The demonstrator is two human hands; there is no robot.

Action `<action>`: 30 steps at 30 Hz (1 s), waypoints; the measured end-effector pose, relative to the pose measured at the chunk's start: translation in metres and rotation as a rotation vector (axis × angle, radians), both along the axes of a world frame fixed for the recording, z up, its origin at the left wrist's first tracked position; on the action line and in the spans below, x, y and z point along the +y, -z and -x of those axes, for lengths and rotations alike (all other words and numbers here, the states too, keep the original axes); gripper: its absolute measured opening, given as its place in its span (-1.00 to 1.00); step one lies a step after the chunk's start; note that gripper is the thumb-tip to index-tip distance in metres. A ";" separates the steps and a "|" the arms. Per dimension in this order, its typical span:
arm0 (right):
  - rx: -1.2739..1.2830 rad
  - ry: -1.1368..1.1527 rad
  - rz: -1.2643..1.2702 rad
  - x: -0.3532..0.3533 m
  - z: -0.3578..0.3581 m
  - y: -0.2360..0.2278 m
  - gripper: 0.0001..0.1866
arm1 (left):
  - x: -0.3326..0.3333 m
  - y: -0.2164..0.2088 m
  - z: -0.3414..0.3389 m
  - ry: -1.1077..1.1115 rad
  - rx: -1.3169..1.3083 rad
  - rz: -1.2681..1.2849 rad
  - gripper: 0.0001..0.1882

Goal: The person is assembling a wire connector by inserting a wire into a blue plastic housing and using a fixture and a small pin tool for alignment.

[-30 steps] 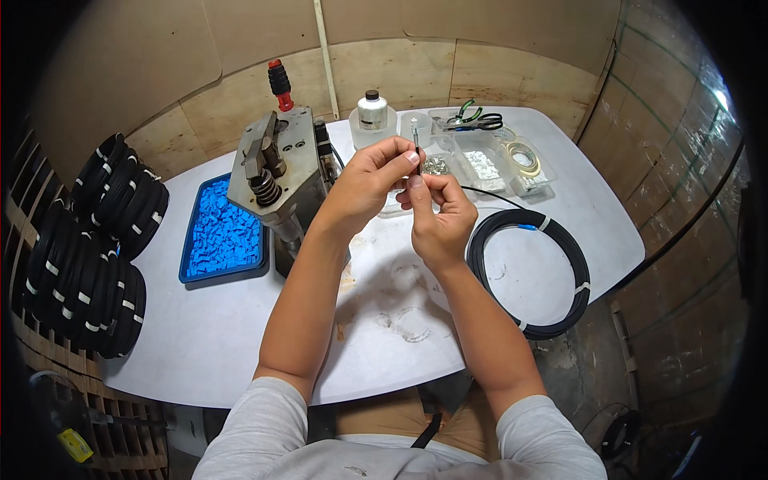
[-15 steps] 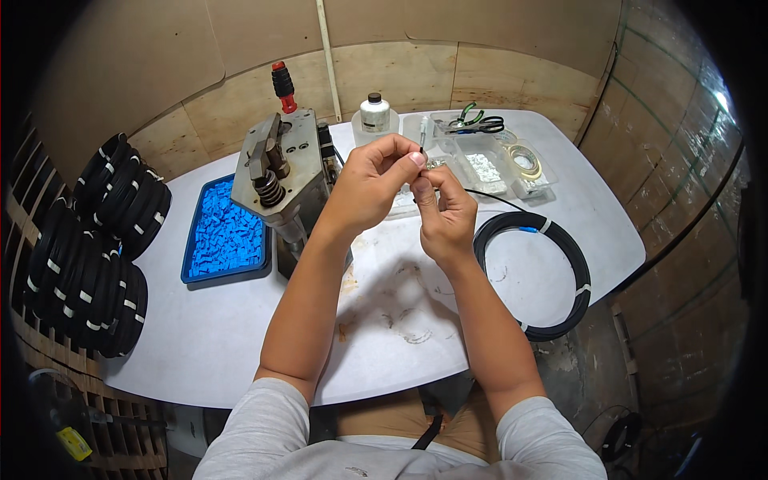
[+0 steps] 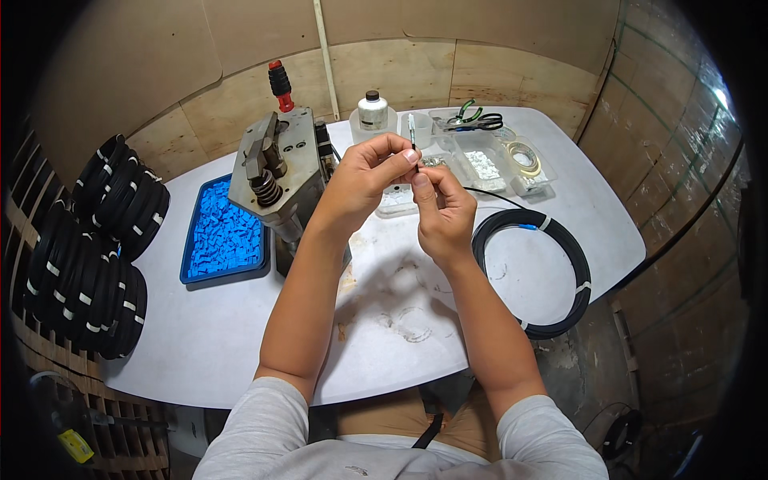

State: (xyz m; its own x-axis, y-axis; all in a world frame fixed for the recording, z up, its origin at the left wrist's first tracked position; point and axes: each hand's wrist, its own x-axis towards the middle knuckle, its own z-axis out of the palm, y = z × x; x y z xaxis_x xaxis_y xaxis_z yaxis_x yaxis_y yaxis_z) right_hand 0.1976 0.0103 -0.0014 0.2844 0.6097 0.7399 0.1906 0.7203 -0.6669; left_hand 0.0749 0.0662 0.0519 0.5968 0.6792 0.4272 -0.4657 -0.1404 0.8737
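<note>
Head view: pinching a thin black cable (image 3: 413,146) at 12 o'clock, between thumb and fingers of left hand (image 3: 372,176) and right hand (image 3: 444,212). Slim pale tip (image 3: 411,126) pointing up. Smooth round black coil (image 3: 574,250) near 3 o'clock, tied with white bands (image 3: 584,286). Chunky metal machine (image 3: 298,164) around 10. White bottle (image 3: 374,112) at 12, label too small to read tbh.

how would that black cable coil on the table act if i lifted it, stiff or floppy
The black cable coil would probably keep its ring shape, since white bands bind it. It may sag somewhat, being a thin, wide ring. Lifting could tug the strand running toward the right hand.
</note>
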 end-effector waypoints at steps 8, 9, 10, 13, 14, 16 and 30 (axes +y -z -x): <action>-0.020 0.021 0.011 -0.001 0.001 -0.001 -0.85 | 0.000 0.000 0.000 0.001 0.004 -0.012 -0.84; -0.019 0.021 0.011 -0.001 0.001 -0.001 -0.85 | -0.001 -0.001 0.000 -0.001 0.008 -0.013 -0.84; -0.026 0.022 0.012 0.000 0.001 -0.001 -0.85 | -0.001 -0.001 0.000 0.000 0.005 -0.013 -0.84; -0.027 0.025 0.010 0.000 0.002 0.000 -0.85 | 0.000 -0.001 0.001 -0.004 0.003 -0.010 -0.84; -0.020 0.028 0.006 0.000 0.002 0.001 -0.86 | 0.000 0.000 0.001 0.001 0.002 -0.007 -0.84; -0.045 0.053 -0.030 0.002 0.001 0.001 -0.86 | 0.001 0.000 0.001 0.006 0.001 -0.004 -0.84; -0.099 0.130 -0.059 0.001 0.002 0.000 -0.86 | 0.003 0.002 0.001 0.018 0.001 -0.021 -0.84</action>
State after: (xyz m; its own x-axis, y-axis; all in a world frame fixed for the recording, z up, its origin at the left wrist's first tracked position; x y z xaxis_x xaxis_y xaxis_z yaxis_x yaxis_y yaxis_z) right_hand 0.1954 0.0118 -0.0013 0.2819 0.5272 0.8016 0.3474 0.7227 -0.5975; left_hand 0.0742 0.0688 0.0496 0.6096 0.6590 0.4406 -0.4673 -0.1503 0.8712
